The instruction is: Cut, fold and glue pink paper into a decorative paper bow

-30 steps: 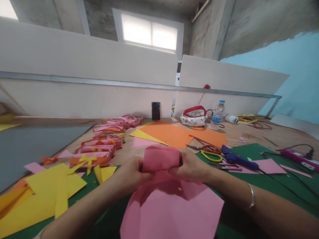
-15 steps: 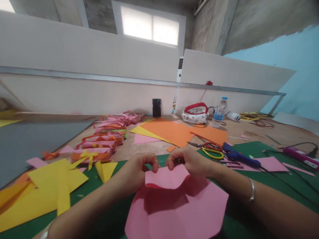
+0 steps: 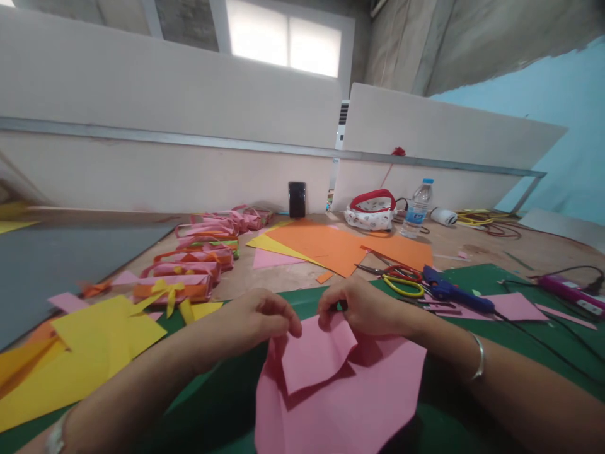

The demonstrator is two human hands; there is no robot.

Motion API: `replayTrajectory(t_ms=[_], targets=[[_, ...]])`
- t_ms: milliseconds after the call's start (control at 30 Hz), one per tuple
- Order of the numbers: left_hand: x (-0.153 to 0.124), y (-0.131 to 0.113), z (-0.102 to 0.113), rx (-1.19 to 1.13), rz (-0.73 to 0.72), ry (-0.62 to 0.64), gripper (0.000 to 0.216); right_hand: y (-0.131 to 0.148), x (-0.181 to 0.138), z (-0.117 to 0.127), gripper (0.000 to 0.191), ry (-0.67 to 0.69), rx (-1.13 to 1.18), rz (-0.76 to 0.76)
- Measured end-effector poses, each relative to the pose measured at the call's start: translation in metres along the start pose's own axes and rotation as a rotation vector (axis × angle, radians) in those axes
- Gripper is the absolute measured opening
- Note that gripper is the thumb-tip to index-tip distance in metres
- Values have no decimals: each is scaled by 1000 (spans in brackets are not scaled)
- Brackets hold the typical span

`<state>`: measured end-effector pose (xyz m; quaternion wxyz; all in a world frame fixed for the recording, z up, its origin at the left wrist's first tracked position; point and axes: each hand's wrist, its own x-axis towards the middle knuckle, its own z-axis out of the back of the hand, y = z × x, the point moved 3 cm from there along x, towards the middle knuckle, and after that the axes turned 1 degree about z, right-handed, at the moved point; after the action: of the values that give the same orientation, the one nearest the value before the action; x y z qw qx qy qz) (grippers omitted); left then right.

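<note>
A large sheet of pink paper [image 3: 350,403] is in front of me over the green mat, its far edge folded back toward me as a flap. My right hand [image 3: 362,309] pinches the flap's far edge at its right end. At the flap's left corner is my left hand [image 3: 255,321], its thumb and forefinger closed on the paper's edge. Yellow paper pieces [image 3: 89,359] lie beside my left forearm. Past my right hand are scissors with red and yellow handles [image 3: 401,280] and a blue glue gun [image 3: 456,293].
Several folded pink and orange paper bags [image 3: 174,284] stand in a row at the left. Orange sheets [image 3: 316,246] lie ahead. Farther back are a phone [image 3: 297,200], a white pouch [image 3: 371,211] and a water bottle [image 3: 416,208]. A purple power strip [image 3: 570,295] with cables lies at the right.
The folded flap has come further down toward me over the sheet and shows more of its face. My left hand has shifted slightly left along the edge; my right hand stays at its end.
</note>
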<state>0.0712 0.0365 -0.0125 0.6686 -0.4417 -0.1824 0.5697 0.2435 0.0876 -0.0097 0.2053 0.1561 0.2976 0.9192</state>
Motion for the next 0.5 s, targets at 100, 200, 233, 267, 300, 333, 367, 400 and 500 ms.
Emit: replayTrajectory(t_ms=[100, 200, 233, 267, 300, 333, 367, 400, 500], targets=[[7, 3, -7, 9, -9, -89, 13, 1, -1, -3, 33, -2, -14, -11], [14, 7, -15, 15, -15, -117, 20, 4, -2, -5, 35, 6, -67, -11], [15, 7, -17, 19, -17, -118, 24, 6, -3, -3, 36, 21, -96, 7], [15, 8, -19, 23, -20, -119, 27, 8, -4, -1, 38, 53, -127, 35], [16, 8, -19, 30, -23, -122, 29, 11, -5, 3, 40, 100, -149, 71], [15, 7, -20, 38, -27, -127, 29, 14, -7, 7, 43, 155, -151, 110], [15, 6, -20, 45, -29, -133, 30, 16, -8, 12, 45, 209, -129, 140], [14, 5, -20, 52, -33, -140, 30, 17, -10, 18, 44, 240, -90, 150], [10, 0, -20, 81, -30, -172, 29, 17, -11, 33, 29, 153, -2, 38]])
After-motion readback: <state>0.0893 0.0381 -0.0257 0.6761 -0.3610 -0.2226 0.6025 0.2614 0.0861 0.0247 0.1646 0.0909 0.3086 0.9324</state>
